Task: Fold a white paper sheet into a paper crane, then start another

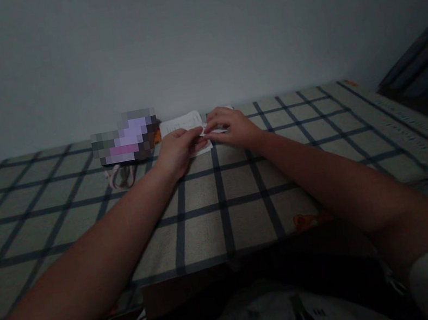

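Both hands meet over the far middle of the checked tablecloth [237,178]. My left hand [179,149] is closed, thumb and forefinger pinched at a small white piece [203,130] that looks like paper. From the other side my right hand [233,126] pinches at the same spot, its fingers curled with the tips nearly touching the left ones. Fingers hide most of the piece. Just behind and under my left hand lies a white sheet of paper [182,122] with faint printed marks. Another bit of white shows behind my right hand.
Left of the hands, a phone-like thing with a lit purple screen [131,136], partly blurred out, stands near the wall [192,37]. A pale looped cable [121,177] lies before it. The table's front edge is close to my body. Dark slatted shapes [427,56] stand at the right.
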The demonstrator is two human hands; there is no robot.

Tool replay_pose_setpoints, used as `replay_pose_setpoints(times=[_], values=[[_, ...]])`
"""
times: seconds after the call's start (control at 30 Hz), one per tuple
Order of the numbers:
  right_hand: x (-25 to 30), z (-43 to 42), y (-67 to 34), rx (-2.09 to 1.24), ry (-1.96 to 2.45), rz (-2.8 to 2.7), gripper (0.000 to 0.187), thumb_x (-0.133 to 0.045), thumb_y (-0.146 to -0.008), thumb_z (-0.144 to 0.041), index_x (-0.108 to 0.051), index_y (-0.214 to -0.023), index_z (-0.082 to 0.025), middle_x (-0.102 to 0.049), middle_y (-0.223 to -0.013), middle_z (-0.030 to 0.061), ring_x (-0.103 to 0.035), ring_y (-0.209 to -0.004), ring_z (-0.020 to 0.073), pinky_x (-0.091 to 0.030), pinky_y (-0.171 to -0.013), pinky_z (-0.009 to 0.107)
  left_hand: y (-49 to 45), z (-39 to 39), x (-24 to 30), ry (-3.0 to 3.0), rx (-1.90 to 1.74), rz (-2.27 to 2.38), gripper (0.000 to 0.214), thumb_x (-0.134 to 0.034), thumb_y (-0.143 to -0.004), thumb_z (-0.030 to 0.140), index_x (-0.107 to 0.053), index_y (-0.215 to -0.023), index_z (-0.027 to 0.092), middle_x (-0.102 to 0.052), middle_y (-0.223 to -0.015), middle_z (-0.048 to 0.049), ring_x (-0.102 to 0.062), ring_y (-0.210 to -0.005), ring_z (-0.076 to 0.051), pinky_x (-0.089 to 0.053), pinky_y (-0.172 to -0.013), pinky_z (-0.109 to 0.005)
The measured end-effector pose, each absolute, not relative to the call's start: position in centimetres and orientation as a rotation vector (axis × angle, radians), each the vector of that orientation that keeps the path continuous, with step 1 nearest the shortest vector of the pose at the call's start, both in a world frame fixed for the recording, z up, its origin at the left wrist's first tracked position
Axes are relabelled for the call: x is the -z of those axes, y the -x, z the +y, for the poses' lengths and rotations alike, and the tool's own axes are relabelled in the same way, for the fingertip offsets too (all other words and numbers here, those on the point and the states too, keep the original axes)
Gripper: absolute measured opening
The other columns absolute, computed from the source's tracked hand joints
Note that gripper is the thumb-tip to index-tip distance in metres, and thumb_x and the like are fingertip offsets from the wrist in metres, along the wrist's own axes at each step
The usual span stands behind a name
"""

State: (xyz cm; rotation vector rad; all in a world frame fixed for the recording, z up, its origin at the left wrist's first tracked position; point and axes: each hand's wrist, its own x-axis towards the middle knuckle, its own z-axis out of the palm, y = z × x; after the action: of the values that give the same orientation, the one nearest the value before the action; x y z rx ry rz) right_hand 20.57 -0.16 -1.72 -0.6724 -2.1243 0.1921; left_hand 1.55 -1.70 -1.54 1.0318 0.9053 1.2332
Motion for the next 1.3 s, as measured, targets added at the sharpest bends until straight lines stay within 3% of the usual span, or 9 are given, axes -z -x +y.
replay_pose_setpoints(times=[0.23,0.5,0.73,1.07,1.2,1.3], values=[[1.4,-0.3,-20.6,-0.269,0.766,-2.082,0.015,-0.068,-0.087,-0.032,-0.076,-0.089,-0.019,-0.072,-0.104,0.0076,-0.064,-0.097,0.0201,-0.049,-0.088,0.036,-1.8,-2.0,1.0,-1.01,-1.231,0.877,0.013,-0.075,-0.075,0.011,-0.063,-0.072,0.01,-0.075,-0.074,-0.009,-0.071,-0.063,-0.011,-0.059,-0.066,-0.019],[0.8,-1.1,-20.5,-0.38,0.832,-2.021,0.024,-0.068,-0.087,-0.035,-0.074,-0.101,-0.016,-0.073,-0.103,0.0087,-0.065,-0.095,0.0199,-0.05,-0.084,0.033,-1.6,-2.0,1.0,-1.013,-1.217,0.861,0.015,-0.076,-0.072,0.015,-0.062,-0.078,0.011,-0.076,-0.076,-0.0097,-0.072,-0.065,-0.013,-0.06,-0.07,-0.022],[0.6,-1.1,-20.4,-0.433,0.833,-1.957,0.02,-0.069,-0.087,-0.033,-0.078,-0.097,-0.019,-0.075,-0.104,0.0078,-0.066,-0.098,0.0198,-0.05,-0.077,0.03,-1.8,-2.8,0.2,-1.042,-1.288,0.817,0.013,-0.071,-0.073,0.018,-0.063,-0.081,0.014,-0.074,-0.074,-0.0051,-0.073,-0.067,-0.014,-0.06,-0.072,-0.024],[0.9,-0.5,-20.5,-0.528,0.858,-1.85,0.016,-0.072,-0.082,-0.031,-0.075,-0.088,-0.017,-0.073,-0.092,0.0061,-0.065,-0.088,0.0175,-0.05,-0.076,0.029,-1.7,-2.1,1.7,-1.264,-1.322,0.715,0.03,-0.087,-0.066,0.025,-0.069,-0.088,0.016,-0.077,-0.089,-0.004,-0.073,-0.08,-0.015,-0.059,-0.089,-0.032],[1.3,0.0,-20.3,-0.688,0.865,-1.794,0.017,-0.074,-0.081,-0.031,-0.07,-0.088,-0.016,-0.069,-0.083,0.003,-0.063,-0.081,0.0152,-0.052,-0.078,0.03,-1.7,-2.1,1.8,-1.3,-1.338,0.773,0.027,-0.085,-0.069,0.026,-0.069,-0.088,0.015,-0.076,-0.087,-0.0048,-0.073,-0.076,-0.015,-0.06,-0.088,-0.034],[1.7,0.3,-20.1,-0.843,0.818,-1.722,0.024,-0.076,-0.08,-0.031,-0.063,-0.094,-0.018,-0.063,-0.079,-0.0006,-0.062,-0.074,0.0125,-0.053,-0.069,0.026,-1.7,-2.3,1.6,-1.332,-1.342,0.791,0.028,-0.085,-0.07,0.025,-0.069,-0.09,0.015,-0.076,-0.088,-0.0053,-0.072,-0.075,-0.015,-0.06,-0.087,-0.034]])
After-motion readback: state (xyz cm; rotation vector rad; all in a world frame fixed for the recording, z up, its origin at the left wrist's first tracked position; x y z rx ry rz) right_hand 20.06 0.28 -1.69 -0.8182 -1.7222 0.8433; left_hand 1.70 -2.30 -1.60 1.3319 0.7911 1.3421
